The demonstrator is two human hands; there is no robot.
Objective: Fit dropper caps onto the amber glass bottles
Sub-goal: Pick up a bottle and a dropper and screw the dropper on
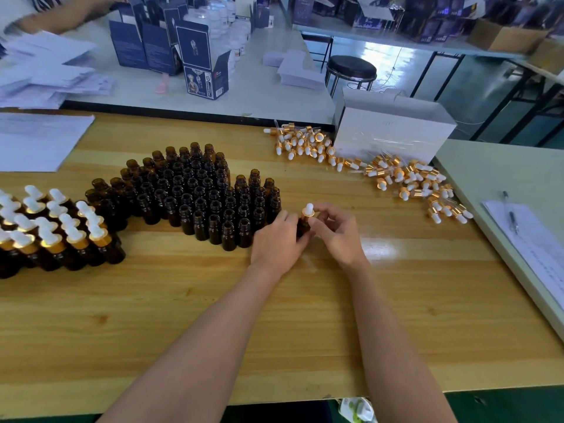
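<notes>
head-worn wide view, facing forward and down, near table (152,331)

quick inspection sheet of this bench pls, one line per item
surface: wooden table, glossy
job's things: uncapped amber bottles massed at centre; capped bottles at left; loose dropper caps heaped at right
clutter: white box behind the caps; papers far left; pen on a sheet on the side table
grips: left grip holds one bottle; right grip pinches the dropper cap on its neck
cables: nothing seen on the table
surroundings: stool and dark blue cartons behind; another person's arm top left
</notes>
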